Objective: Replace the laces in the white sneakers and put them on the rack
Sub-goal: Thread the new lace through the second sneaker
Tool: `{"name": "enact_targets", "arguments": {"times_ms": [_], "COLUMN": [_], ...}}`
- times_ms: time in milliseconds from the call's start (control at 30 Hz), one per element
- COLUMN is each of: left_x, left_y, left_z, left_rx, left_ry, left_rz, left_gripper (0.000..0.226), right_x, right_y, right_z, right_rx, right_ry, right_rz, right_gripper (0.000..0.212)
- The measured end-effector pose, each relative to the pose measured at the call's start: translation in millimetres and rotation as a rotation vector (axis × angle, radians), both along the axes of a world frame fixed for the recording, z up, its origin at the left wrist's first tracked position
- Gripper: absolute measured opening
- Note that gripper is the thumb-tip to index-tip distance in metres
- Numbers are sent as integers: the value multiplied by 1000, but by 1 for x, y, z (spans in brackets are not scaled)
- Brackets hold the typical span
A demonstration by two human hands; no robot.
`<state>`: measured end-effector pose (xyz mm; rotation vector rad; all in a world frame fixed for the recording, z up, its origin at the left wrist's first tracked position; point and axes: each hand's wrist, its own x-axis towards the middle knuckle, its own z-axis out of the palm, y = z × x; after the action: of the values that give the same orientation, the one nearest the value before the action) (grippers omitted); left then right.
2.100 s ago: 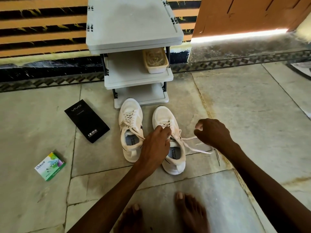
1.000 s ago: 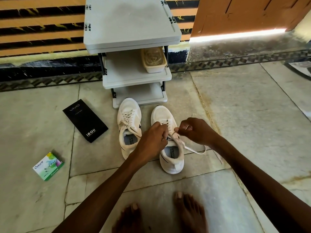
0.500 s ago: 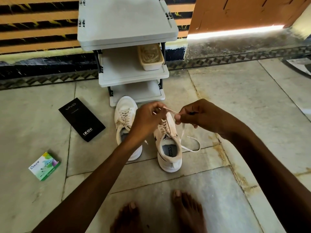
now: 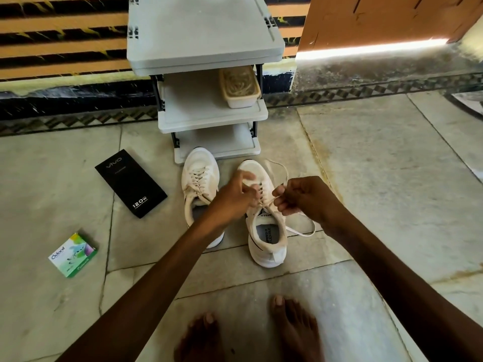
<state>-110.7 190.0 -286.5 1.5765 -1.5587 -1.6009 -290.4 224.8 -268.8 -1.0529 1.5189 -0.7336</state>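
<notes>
Honestly, this looked like mid-lacing. The right-side sneaker [image 4: 266,239] sat on the floor [image 4: 392,178] just in front of the shoe rack [image 4: 203,27], beside the other sneaker [image 4: 200,178], which was already laced. The right hand [image 4: 300,197] pinched the lace [image 4: 300,232] in curled fingers by the upper eyelets. The left hand [image 4: 235,194] was blurry but seemed to grip it there too. Next move, I'd guess: thread the tip through the next eyelet and even out the slack.

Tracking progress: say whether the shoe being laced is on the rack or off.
Off. The shoe stands on the floor in front of the rack.
</notes>
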Motion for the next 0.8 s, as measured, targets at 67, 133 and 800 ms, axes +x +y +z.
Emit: {"name": "enact_targets", "arguments": {"times_ms": [67,133,800], "left_x": [0,-2,3], "left_y": [9,14,9], "left_z": [-7,-10,-11], "left_rx": [109,142,-349], "left_ry": [51,153,-161], "left_rz": [-68,-11,-148], "left_gripper": [16,12,66], "right_x": [0,-1,20], "right_y": [0,-2,10], "right_z": [-1,-3,-24], "right_rx": [-4,-12,-420], "right_ry": [-53,-71,639], "right_rz": [-61,-100,219], "right_gripper": [21,21,7]}}
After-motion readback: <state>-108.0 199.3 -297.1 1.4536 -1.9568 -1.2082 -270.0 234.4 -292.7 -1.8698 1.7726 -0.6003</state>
